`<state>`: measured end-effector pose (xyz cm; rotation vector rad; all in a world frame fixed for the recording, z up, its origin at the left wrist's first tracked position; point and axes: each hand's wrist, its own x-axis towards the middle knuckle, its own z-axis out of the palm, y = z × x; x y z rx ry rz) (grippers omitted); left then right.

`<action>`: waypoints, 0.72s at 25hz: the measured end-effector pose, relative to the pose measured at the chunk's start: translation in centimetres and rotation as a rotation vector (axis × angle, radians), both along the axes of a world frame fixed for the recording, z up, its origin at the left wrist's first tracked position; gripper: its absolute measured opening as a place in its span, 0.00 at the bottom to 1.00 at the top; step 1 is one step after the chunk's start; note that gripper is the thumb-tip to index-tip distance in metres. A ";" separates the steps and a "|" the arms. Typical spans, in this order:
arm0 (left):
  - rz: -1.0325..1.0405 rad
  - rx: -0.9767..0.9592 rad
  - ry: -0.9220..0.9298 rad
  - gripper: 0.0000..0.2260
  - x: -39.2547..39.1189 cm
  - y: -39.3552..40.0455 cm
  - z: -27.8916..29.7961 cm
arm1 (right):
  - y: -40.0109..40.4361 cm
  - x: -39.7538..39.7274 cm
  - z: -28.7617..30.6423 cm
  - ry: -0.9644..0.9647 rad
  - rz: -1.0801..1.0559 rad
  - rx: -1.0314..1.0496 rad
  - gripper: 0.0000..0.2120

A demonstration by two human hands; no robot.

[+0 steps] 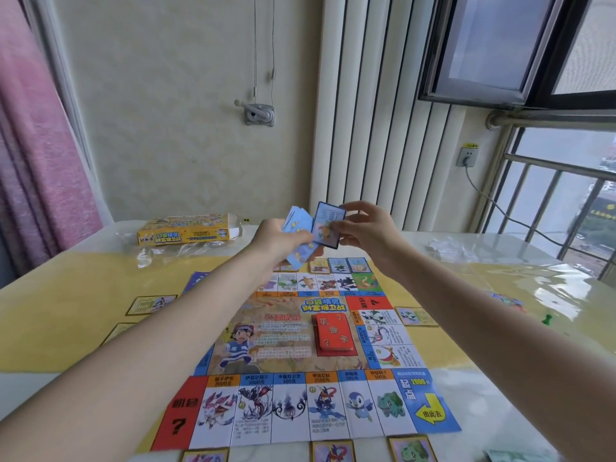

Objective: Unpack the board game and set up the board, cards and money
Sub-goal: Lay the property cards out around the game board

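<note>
The paper game board (300, 348) lies unfolded on the table, with a red stack of chance cards (333, 331) on its middle. Above the board's far edge my left hand (283, 241) grips a fanned stack of blue cards (300, 235). Right beside it my right hand (366, 228) pinches a single dark-bordered card (330, 225), held upright. Property cards lie round the board: left (151, 303), right (416, 315), near edge (411, 449) and far edge (348, 264). Some green paper money (513, 456) shows at the bottom right.
The yellow game box (186, 233) lies at the table's far left on crumpled clear wrap (160, 253). More clear plastic (446, 245) sits far right. A small green pawn (546, 318) stands to the right. Window railing and a wall cord are on the right.
</note>
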<state>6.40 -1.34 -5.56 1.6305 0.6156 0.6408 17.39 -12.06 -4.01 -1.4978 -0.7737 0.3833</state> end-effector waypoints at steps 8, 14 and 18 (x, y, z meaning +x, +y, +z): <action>0.077 -0.042 0.039 0.01 1.0 5.0 -2.1 | 4.0 4.5 -2.3 -0.058 -0.103 -0.154 0.16; 0.097 -0.003 0.135 0.02 3.9 8.9 -4.2 | 8.7 7.4 -4.8 -0.228 -0.098 -0.464 0.16; 0.034 0.001 0.219 0.01 7.1 10.0 -6.0 | 11.9 8.5 -7.5 -0.248 -0.089 -0.594 0.16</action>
